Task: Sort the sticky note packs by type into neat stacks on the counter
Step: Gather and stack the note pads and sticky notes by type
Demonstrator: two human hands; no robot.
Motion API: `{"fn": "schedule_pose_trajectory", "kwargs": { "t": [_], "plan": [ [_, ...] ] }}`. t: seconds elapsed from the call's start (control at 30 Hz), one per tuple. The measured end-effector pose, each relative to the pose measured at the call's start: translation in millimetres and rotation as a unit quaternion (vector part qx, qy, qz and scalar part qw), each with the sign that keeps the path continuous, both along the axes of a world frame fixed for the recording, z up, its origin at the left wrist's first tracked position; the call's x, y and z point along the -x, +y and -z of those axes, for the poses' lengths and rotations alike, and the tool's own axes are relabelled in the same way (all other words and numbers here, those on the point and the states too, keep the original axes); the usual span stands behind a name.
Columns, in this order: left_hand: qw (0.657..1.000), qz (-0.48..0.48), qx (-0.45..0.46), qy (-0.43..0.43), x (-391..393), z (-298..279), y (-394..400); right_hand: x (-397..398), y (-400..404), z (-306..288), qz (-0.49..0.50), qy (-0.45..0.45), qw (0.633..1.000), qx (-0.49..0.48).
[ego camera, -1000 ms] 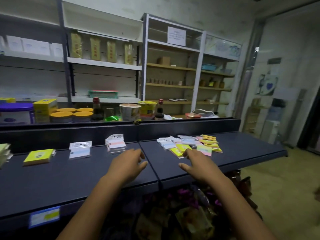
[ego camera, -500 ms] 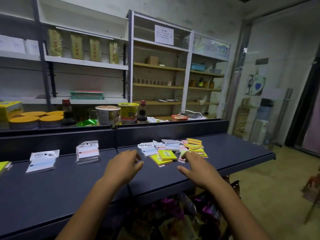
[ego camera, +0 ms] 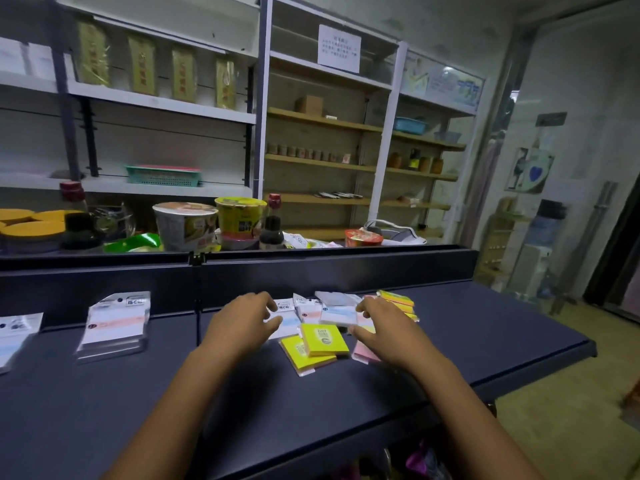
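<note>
Both hands reach over a jumble of sticky note packs on the dark blue table (ego camera: pixel 485 341); the left hand (ego camera: pixel 239 323) hovers palm down with loosely spread fingers, its grip wide and holding nothing, its fingertips over a clear-sleeved white pack with a pale blue band (ego camera: pixel 287 318); the right hand (ego camera: pixel 388 332) lies likewise wide, thumb just beside a square bright yellow pack (ego camera: pixel 323 339) and fingers over a second white sleeved pack (ego camera: pixel 337 311); a pink pack (ego camera: pixel 363 355) peeks out beneath the right palm; thin yellow and orange strip packs (ego camera: pixel 398 301) lie just behind that hand; the bright yellow pack rests tilted atop another yellow pack (ego camera: pixel 299 355), between the two hands; well to the left stands a neat stack of white sleeved packs (ego camera: pixel 114 323).
</note>
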State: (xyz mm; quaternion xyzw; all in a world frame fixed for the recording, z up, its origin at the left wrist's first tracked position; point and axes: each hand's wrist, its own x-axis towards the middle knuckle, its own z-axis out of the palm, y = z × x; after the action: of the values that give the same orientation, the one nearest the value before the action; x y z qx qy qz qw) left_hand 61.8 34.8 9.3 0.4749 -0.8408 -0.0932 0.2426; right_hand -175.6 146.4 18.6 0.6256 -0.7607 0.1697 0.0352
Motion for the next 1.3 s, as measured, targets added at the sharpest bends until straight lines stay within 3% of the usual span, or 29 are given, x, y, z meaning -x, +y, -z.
{"fn": "schedule_pose_trajectory", "kwargs": {
  "t": [0.23,0.47,0.63,0.77,1.1,1.3],
  "plan": [
    [0.999,-0.035,-0.018,-0.018,26.8,13.3,-32.8,34.6,-48.5,6.7,-0.046,-0.012,0.999,-0.003],
    [0.991,-0.089,-0.096,-0.026,36.6,32.5,-49.3,62.3,-100.6,16.2,-0.113,-0.027,0.993,-0.002],
    [0.983,-0.063,-0.164,-0.053,28.6,38.8,-56.5,76.1,-132.5,24.9,-0.146,-0.056,0.987,0.021],
    [0.98,-0.051,-0.192,-0.011,19.9,43.7,-61.9,83.2,-150.1,32.7,-0.164,-0.087,0.982,0.029],
    [0.991,-0.054,-0.111,0.058,13.4,58.2,-72.2,81.8,-168.9,34.5,-0.187,-0.138,0.97,0.077],
    [0.986,-0.063,-0.143,0.052,9.4,59.6,-77.6,79.5,-168.8,33.8,-0.199,-0.154,0.962,0.101]
  ]
}}
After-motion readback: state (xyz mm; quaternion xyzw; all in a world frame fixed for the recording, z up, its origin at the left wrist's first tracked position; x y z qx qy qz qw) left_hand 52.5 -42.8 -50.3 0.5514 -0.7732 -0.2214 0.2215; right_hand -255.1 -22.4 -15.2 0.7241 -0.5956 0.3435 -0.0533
